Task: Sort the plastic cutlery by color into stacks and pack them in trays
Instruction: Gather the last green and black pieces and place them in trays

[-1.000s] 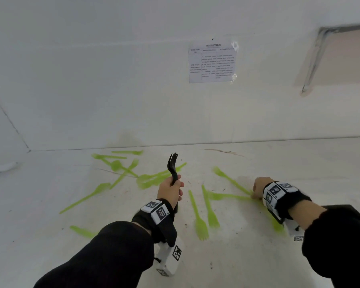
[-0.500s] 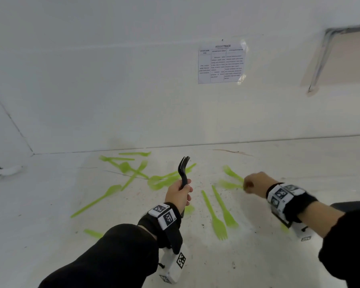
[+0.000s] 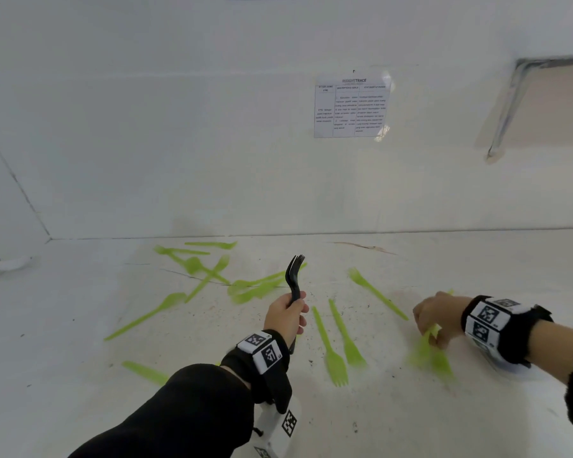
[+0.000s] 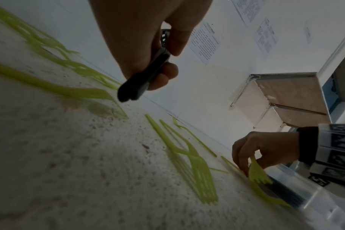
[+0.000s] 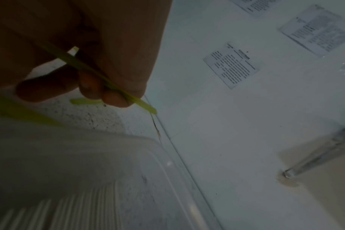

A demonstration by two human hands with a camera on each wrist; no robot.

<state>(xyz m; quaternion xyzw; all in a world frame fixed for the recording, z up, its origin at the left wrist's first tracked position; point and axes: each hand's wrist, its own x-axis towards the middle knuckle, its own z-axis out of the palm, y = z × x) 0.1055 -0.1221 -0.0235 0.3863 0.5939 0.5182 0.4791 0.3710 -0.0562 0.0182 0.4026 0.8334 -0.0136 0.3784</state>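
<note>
My left hand [image 3: 286, 314] grips a small stack of black forks [image 3: 294, 279] by the handles, tines up, above the middle of the white table. In the left wrist view the black forks [image 4: 142, 79] stick out below the left hand [image 4: 148, 46]. My right hand [image 3: 439, 317] pinches green forks [image 3: 430, 353] by the handles, tines down and blurred, at the right over a clear plastic tray [image 4: 309, 197]. The right wrist view shows a green fork handle [image 5: 112, 87] between the fingers [image 5: 93, 87] above the tray [image 5: 128, 163].
Loose green cutlery lies on the table [image 3: 80, 375]: two forks [image 3: 336, 355] between my hands, one fork [image 3: 376, 292] farther back, a spoon [image 3: 146, 317] at left, and a tangle [image 3: 255, 285] behind the black forks. A white wall with a paper sheet [image 3: 351, 107] stands behind.
My right hand has lifted green forks off the table and drawn them right and nearer, toward the tray. The left hand still holds the black forks upright.
</note>
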